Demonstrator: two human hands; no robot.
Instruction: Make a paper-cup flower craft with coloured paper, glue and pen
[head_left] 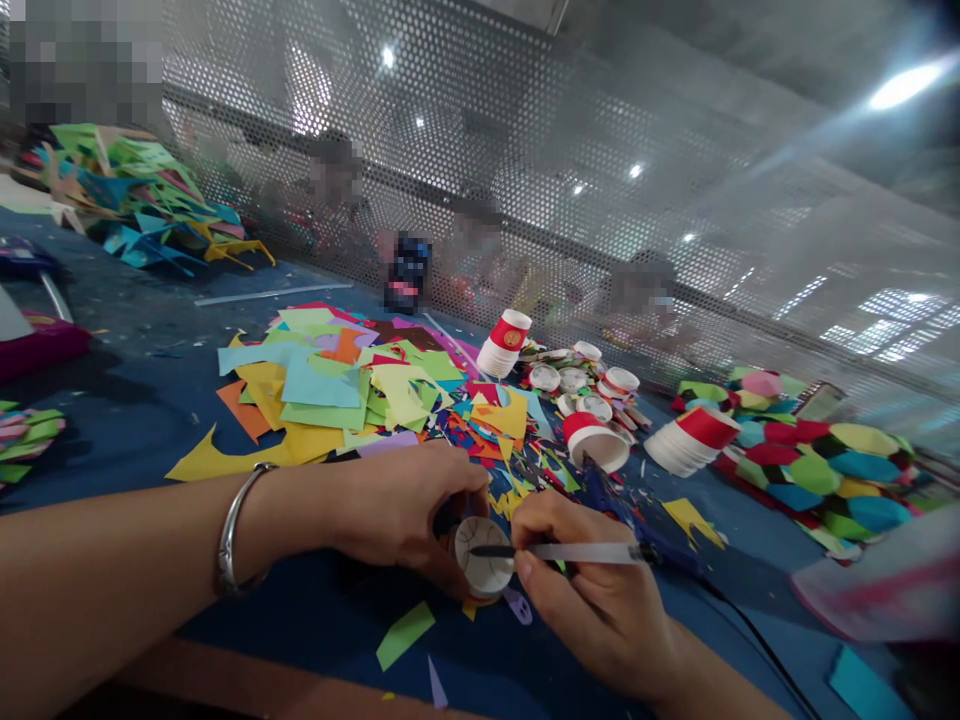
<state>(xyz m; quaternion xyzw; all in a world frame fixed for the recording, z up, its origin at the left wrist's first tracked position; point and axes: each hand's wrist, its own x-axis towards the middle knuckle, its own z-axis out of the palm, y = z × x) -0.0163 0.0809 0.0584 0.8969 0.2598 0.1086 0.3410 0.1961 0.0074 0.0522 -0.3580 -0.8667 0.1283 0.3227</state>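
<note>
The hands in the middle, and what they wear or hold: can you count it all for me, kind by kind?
Hands: 2, the left hand and the right hand
Silver bracelet: 1
Pen: 1
Round white piece: 1
Total: 5

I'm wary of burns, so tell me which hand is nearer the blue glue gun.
Right. The right hand, holding the pen, is close beside the glue gun, on its near side. The left hand, at the white disc, is farther off to the left.
</note>
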